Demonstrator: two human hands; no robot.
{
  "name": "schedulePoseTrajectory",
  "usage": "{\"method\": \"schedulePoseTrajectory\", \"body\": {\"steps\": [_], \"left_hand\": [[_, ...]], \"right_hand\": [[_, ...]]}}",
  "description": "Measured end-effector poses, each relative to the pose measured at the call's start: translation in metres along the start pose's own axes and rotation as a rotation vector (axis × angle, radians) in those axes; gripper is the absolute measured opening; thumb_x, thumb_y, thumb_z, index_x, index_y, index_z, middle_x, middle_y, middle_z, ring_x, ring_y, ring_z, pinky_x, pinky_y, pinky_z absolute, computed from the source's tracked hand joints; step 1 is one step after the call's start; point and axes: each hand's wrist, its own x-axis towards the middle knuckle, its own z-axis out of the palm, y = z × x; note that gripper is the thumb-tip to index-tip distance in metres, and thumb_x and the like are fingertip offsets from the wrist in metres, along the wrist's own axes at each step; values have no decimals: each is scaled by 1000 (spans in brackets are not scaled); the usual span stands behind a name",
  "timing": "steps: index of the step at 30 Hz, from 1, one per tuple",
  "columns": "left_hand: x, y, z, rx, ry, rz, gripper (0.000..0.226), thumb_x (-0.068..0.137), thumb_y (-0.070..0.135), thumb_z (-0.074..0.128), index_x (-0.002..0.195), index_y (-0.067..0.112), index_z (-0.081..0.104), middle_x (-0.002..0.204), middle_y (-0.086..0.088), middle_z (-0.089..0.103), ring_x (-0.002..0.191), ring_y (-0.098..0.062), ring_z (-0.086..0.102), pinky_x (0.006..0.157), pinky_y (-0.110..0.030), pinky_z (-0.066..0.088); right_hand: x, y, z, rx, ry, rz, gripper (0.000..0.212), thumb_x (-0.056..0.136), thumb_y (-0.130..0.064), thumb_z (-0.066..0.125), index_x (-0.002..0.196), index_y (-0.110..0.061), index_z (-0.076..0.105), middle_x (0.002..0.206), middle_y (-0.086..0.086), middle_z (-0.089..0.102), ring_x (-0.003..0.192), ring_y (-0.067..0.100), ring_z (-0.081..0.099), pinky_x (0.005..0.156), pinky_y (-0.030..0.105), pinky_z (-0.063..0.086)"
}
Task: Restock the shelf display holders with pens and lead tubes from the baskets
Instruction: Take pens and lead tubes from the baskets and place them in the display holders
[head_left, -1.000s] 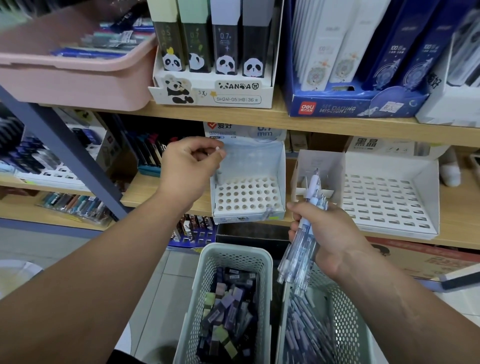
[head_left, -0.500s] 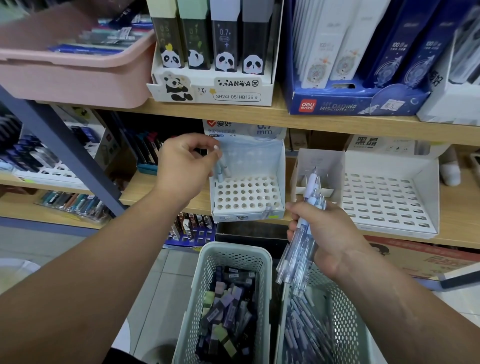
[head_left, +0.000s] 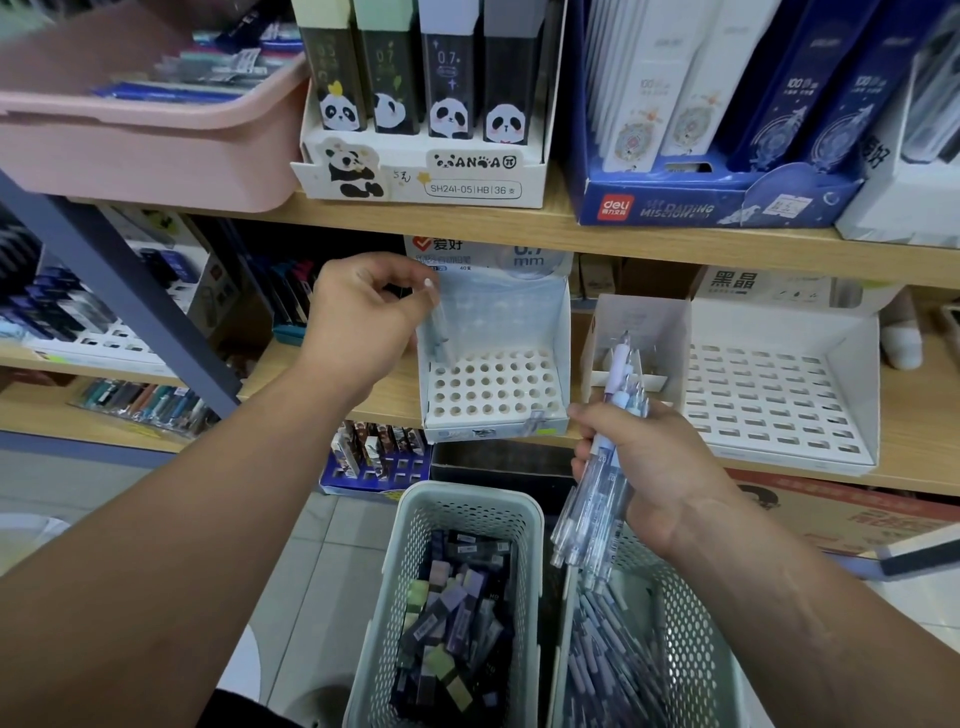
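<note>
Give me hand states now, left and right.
Left hand: closed on one pen, tip at the round-hole holder.
Right hand: closed around a bundle of pens.

Pink tub (head_left: 150, 150), panda box (head_left: 421, 166)

Two display holders are set side by side on the middle shelf (head_left: 909, 457): the holder with round holes (head_left: 493, 389) to the left, the slotted holder (head_left: 769, 395) to the right. On the upper shelf (head_left: 571, 228) a tub (head_left: 145, 150) is placed at the left, a panda box (head_left: 421, 171) beside it, and a further box (head_left: 717, 202) to the right. Below, in front of the shelves, two baskets are set side by side: the left basket (head_left: 467, 509) is filled with lead tubes (head_left: 457, 623), the right basket (head_left: 691, 623) with pens (head_left: 613, 660).
</note>
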Motion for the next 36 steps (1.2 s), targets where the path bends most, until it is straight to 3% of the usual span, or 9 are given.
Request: {"method": "schedulePoseTrajectory", "body": {"steps": [5, 11, 17, 22, 25, 28, 31, 36], "left_hand": [[-3, -1, 4, 22, -53, 0, 20, 85, 13, 75, 83, 33, 77, 80, 6, 73, 45, -17, 61, 49, -25, 48], [0, 0, 3, 38, -38, 17, 20, 84, 17, 76, 81, 37, 77, 73, 8, 73, 43, -16, 58, 48, -32, 50], [-1, -1, 5, 79, -92, 10, 24, 86, 13, 74, 80, 35, 78, 89, 6, 73, 46, -17, 60, 51, -30, 52], [-2, -3, 7, 191, -86, 62, 23, 87, 10, 74, 82, 33, 75, 77, 17, 71, 44, -17, 61, 49, -28, 54], [-1, -3, 8, 246, -75, 76, 19, 87, 13, 74, 87, 31, 76, 75, 19, 70, 48, -4, 61, 55, -24, 53], [-4, -2, 10, 401, -44, 186, 16, 88, 15, 73, 99, 24, 79, 85, 18, 69, 63, 10, 59, 70, -15, 46], [-5, -1, 10, 558, 22, 336, 21, 89, 13, 71, 107, 17, 79, 88, 2, 68, 74, -5, 57, 78, -22, 47], [-5, 1, 10, 634, 63, 332, 27, 91, 29, 71, 114, 16, 76, 84, -3, 68, 79, -20, 62, 79, -34, 53]], "right_hand": [[0, 1, 1, -1, 1, -1, 22, 83, -6, 78, 97, -13, 63, 61, 0, 61, 52, 13, 58, 60, 33, 56], [1, 2, 0, 3, -16, -3, 20, 84, -6, 78, 95, -13, 63, 60, -1, 62, 51, 12, 59, 59, 31, 57], [2, 2, -1, 2, -19, -2, 20, 83, -5, 78, 93, -14, 64, 61, -1, 62, 52, 12, 59, 60, 32, 56], [3, 4, -1, -7, -31, 2, 20, 82, -6, 79, 95, -14, 65, 61, 0, 62, 51, 13, 59, 58, 30, 57], [4, 4, -2, -28, -17, 2, 21, 80, -10, 81, 95, -16, 67, 61, -3, 65, 51, 12, 63, 60, 33, 55], [5, 5, -2, -40, -14, -3, 18, 80, -12, 81, 91, -18, 69, 62, -3, 66, 55, 15, 63, 62, 36, 55], [5, 6, -2, -23, -35, -4, 18, 81, -9, 80, 92, -16, 67, 62, -1, 64, 53, 14, 61, 61, 33, 56], [3, 5, -2, 3, -83, 21, 17, 82, -7, 79, 92, -13, 66, 62, 1, 61, 52, 14, 59, 60, 31, 57]]}}
